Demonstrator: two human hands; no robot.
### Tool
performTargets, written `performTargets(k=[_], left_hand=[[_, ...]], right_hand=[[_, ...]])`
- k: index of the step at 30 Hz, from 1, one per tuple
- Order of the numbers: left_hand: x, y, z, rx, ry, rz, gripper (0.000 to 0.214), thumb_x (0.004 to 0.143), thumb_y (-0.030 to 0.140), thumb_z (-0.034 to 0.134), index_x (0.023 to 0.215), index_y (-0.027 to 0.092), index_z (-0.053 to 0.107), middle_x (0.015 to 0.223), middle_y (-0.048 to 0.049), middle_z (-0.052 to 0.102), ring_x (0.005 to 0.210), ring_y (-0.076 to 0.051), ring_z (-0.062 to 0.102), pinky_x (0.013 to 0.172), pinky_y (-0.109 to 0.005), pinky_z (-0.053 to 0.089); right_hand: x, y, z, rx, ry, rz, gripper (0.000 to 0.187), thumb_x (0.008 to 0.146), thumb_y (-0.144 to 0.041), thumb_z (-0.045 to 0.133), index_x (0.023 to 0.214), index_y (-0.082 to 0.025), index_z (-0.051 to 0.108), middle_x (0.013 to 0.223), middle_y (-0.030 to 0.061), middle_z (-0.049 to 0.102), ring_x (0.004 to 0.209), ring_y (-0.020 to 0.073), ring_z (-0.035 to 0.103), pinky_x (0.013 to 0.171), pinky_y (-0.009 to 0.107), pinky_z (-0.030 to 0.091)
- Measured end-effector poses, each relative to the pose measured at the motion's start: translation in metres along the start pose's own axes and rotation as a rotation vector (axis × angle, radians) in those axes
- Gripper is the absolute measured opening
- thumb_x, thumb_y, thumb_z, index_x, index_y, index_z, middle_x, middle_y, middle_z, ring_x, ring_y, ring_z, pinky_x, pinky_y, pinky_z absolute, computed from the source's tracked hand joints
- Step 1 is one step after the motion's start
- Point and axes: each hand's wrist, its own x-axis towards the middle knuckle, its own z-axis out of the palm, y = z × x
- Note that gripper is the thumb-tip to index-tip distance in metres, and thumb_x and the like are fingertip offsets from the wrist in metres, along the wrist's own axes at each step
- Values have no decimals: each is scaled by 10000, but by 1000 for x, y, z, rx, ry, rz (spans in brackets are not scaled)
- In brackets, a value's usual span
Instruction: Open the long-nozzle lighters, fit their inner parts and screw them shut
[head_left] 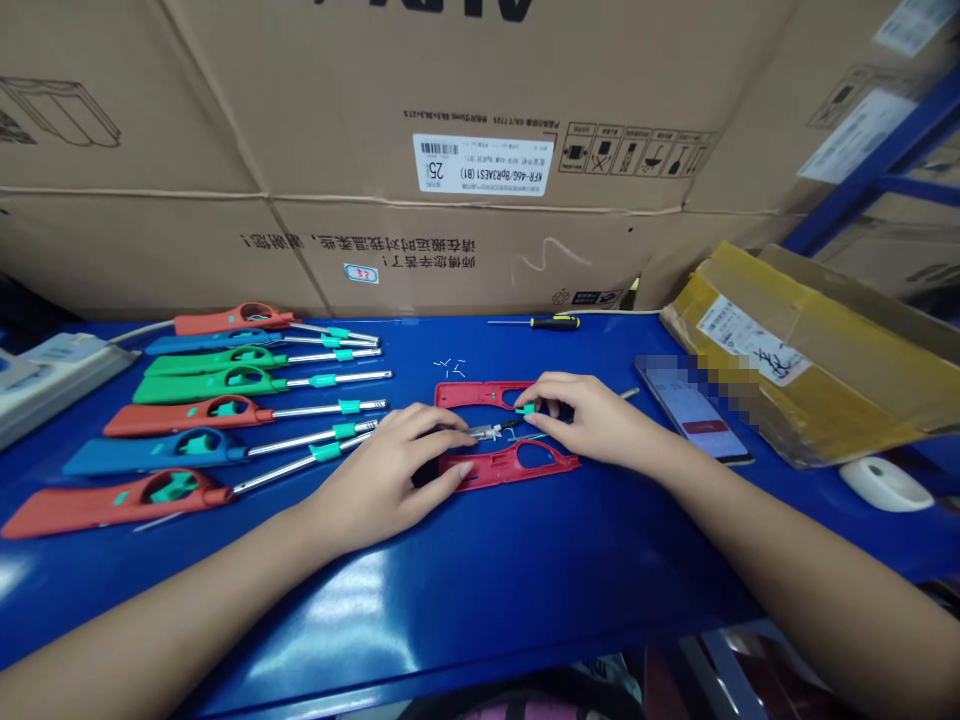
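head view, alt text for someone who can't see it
A right hand pinches a small green piece by two red handle halves on a blue table, the left hand close by. Seven long-necked lighters lie left; a phone, mouse and taped box lie right.

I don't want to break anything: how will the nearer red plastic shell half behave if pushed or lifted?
The nearer red plastic shell half looks thin-walled, so it's probably light. Its moulded shape suggests stiffness, though the slim looped end may flex. Lying on the glossy blue table, it would likely slide.
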Motion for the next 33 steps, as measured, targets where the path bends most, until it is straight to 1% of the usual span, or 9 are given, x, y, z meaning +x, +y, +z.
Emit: performTargets(k=[4, 6, 11, 15, 17, 20, 23, 28, 33], left_hand=[[-1, 1, 0, 22, 18, -8, 254, 1012, 330, 548, 1217, 240, 670, 1266, -83, 640, 1151, -243, 584, 967, -435, 476], [-1, 2, 0, 24, 30, -17, 252, 1008, 329, 552, 1210, 238, 672, 1270, -87, 639, 1157, -250, 582, 966, -441, 477], [1, 4, 2, 6, 59, -34, 237, 996, 319, 567, 1185, 231, 682, 1242, -86, 653, 1131, -250, 595, 957, -438, 487], [4, 6, 2, -5, 85, -70, 221, 985, 295, 570, 1158, 222, 687, 1210, -79, 669, 1092, -246, 608, 960, -437, 489], [5, 5, 2, -7, 92, -82, 218, 986, 284, 561, 1151, 217, 687, 1199, -77, 673, 1082, -242, 609, 962, -437, 487], [6, 4, 2, -8, 89, -85, 217, 989, 270, 549, 1152, 221, 683, 1182, -71, 680, 1081, -238, 605, 957, -435, 485], [6, 3, 1, -7, 81, -88, 215, 990, 262, 541, 1151, 219, 676, 1150, -67, 696, 1068, -239, 603, 938, -434, 488], [6, 1, 0, 0, 83, -83, 210, 988, 264, 542, 1147, 217, 670, 1119, -64, 713, 1052, -242, 607, 921, -432, 484], [5, 2, -1, 19, 101, -44, 205, 993, 251, 546, 1141, 227, 685, 1099, -56, 712, 1025, -227, 607, 884, -397, 480]], right_hand=[[3, -5, 0, 143, 113, 68, 243, 936, -246, 588, 1131, -171, 712, 1050, 95, 721, 892, 187, 645, 848, 373, 520], [4, -7, -1, 252, 103, 98, 245, 948, -291, 578, 1122, -179, 709, 1109, 98, 730, 964, 197, 671, 881, 388, 543], [2, -15, -1, 522, -19, 161, 362, 938, -417, 591, 1201, -175, 644, 926, 66, 731, 757, 165, 724, 668, 325, 619], [1, -17, -1, 604, -27, 193, 309, 830, -315, 697, 1110, -188, 666, 1090, 83, 713, 834, 145, 704, 699, 281, 609], [2, -14, -2, 571, -20, 204, 234, 819, -269, 692, 1035, -182, 685, 1072, 82, 723, 859, 146, 698, 726, 277, 601], [4, -6, -4, 502, -8, 245, 203, 875, -274, 627, 1036, -158, 669, 847, 61, 722, 698, 142, 690, 653, 295, 600], [4, 2, -3, 393, 28, 254, 188, 910, -267, 567, 1041, -154, 640, 754, 46, 709, 663, 154, 693, 635, 308, 595], [1, 4, -7, 68, 83, 148, 121, 809, -124, 601, 852, -184, 696, 839, 49, 700, 672, 148, 597, 665, 318, 501], [-1, 0, -18, -126, 22, -4, 89, 873, -180, 623, 910, -200, 701, 975, 74, 691, 908, 205, 620, 843, 359, 470]])
